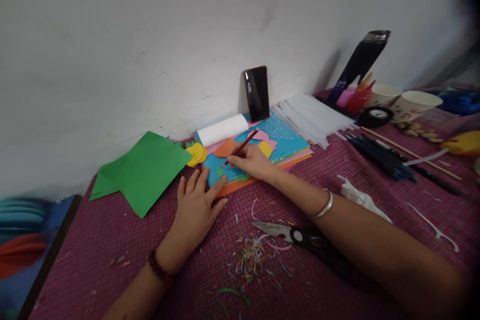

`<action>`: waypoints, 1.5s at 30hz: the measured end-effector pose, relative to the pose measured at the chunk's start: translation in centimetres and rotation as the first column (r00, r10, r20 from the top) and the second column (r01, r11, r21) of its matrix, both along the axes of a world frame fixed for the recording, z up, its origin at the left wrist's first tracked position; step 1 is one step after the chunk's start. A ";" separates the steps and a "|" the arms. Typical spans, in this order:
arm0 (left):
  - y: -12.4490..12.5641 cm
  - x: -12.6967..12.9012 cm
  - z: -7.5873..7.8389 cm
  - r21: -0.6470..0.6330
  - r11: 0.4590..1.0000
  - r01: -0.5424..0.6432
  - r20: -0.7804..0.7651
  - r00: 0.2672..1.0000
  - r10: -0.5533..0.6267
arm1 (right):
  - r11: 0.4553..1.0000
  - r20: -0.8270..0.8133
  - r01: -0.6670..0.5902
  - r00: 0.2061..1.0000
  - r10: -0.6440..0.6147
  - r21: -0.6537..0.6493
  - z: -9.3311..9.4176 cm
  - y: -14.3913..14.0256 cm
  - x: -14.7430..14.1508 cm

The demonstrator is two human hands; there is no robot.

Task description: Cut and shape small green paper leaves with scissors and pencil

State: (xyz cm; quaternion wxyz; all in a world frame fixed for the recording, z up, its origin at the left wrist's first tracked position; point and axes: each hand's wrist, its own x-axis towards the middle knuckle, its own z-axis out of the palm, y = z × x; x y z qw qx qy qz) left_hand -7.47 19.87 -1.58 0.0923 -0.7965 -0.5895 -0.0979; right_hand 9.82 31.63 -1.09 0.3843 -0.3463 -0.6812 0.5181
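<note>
Right hand (250, 161) closed on a red pencil (242, 147) in a writing grip, tip down on the blue sheet (279, 141) topping a paper stack (262, 157) at the far middle of the tabletop (93, 270). Left hand (197, 205) flat and open, holding nothing, fingertips pressing the near left corner of the stack. Pencil judged light and stiff, best held low near the tip as now. Paper judged light, thin, floppy, apt to slide on the checked cloth and to crease; better pinned flat near the corner than pinched. Small cut shapes on the stack: orange piece (225, 148) just beside the pencil tip, yellow piece (265, 149) to the right of the hand, pink piece (262, 136) beyond. Yellow cutout (196, 154) touching the stack's left edge; green paper (144, 172) further left. White roll (222, 130) at the far edge of the stack; phone (257, 93) propped against the wall behind. Scissors (296, 235) near, partly under the right forearm, amid paper scraps (249, 257). White strips (311, 115), cups (401, 101), tape roll (376, 116), dark bottle (362, 60) and sticks (410, 152) to the far right, well apart. Nothing between hands and stack.
</note>
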 end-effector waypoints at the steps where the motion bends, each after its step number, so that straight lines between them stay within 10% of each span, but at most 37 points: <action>1: 0.0 -0.1 -0.1 -0.013 1.000 -0.003 0.001 1.000 0.003 | 1.000 0.017 0.000 1.000 0.000 -0.007 0.1 -0.1 -0.1; 45: 0.3 0.0 -0.2 -0.050 0.998 0.023 0.009 1.000 -0.023 | 0.991 0.130 0.081 0.987 -0.094 0.105 -0.6 -0.2 -0.9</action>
